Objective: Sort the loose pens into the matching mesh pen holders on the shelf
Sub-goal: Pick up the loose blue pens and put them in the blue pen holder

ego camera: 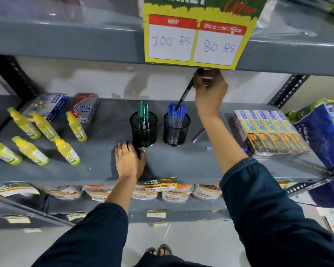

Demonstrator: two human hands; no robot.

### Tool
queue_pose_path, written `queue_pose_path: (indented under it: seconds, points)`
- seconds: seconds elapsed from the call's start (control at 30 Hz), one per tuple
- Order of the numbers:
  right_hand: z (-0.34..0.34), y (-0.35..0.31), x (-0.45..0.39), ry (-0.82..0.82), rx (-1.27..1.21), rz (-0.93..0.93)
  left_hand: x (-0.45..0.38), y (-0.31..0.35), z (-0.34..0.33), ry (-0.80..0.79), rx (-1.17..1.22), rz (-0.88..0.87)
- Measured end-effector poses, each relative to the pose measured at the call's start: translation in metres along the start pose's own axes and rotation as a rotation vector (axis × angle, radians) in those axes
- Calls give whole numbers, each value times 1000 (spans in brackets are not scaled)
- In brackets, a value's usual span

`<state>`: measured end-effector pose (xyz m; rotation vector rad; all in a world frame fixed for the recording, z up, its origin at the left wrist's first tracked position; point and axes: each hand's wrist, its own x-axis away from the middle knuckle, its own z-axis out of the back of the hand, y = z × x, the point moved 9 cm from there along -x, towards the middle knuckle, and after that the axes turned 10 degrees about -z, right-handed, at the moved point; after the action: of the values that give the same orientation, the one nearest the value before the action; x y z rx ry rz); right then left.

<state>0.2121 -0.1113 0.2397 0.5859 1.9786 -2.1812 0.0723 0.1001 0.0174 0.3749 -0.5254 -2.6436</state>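
Observation:
Two black mesh pen holders stand on the grey shelf (96, 166). The left holder (143, 130) has green-capped pens (143, 110) in it; the right holder (176, 130) is full of blue-capped pens (176, 112). My right hand (210, 89) is raised above the right holder and grips a dark pen (184, 97), whose lower tip points down among the blue caps. My left hand (129, 160) rests on the shelf just in front of the left holder, fingers curled over something dark that I cannot make out. A loose pen (199, 135) lies right of the blue holder.
Several yellow glue bottles (44, 137) lie on the shelf's left, with two boxes (66, 106) behind them. Colourful boxes (270, 132) are stacked at the right beside a blue bag (320, 135). A price sign (195, 41) hangs from the upper shelf above my right hand.

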Motion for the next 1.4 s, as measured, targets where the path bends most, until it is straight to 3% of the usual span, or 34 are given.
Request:
queue_pose_path:
  seconds: [0.17,0.4,0.87,1.03,1.2,1.4]
  points:
    - [-77,5,34,-260,116,41,8,-3,0,-11,-7,-9]
    - [-131,52,58,-457,323,-88,8,-3,2,18,11,-13]
    - [-149,69,67,-543,449,-85,7,-7,2,41,16,-12]
    - [-106,58,50,-344,378,-56,8,-7,2,62,53,-6]
    - [-39,79,41,-151,368,-153,4,-7,-4,-10,-30,-3]
    - [52,146,57,-11,690,-382,14,9,-7,12,2,42]
